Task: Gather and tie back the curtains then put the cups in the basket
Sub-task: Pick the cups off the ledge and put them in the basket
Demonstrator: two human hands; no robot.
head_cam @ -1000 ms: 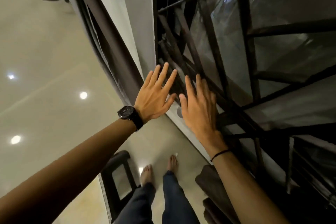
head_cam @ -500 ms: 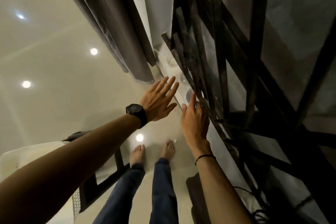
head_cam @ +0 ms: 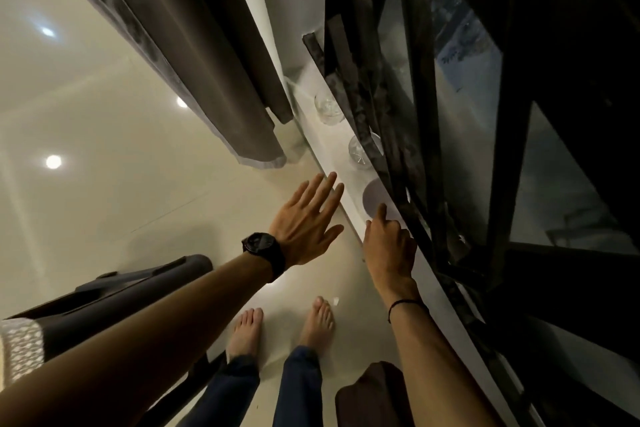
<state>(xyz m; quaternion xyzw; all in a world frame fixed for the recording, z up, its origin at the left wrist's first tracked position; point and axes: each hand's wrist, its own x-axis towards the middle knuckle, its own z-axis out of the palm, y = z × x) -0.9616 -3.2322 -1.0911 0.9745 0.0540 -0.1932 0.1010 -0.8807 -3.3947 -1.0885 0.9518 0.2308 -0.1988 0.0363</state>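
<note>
The curtain [head_cam: 194,55] hangs bunched at 11 o'clock, tie unseen, and all three cups [head_cam: 360,149] wait on the sill [head_cam: 337,139] at 12 o'clock: left hand [head_cam: 304,222] spread and empty, right hand [head_cam: 389,250] half-curled at the white cup [head_cam: 375,199], grip I cannot tell

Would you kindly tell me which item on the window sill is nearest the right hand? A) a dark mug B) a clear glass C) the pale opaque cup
C: the forefinger of the right hand reaches the pale cup, while both clear glasses stand farther along the sill.
</note>
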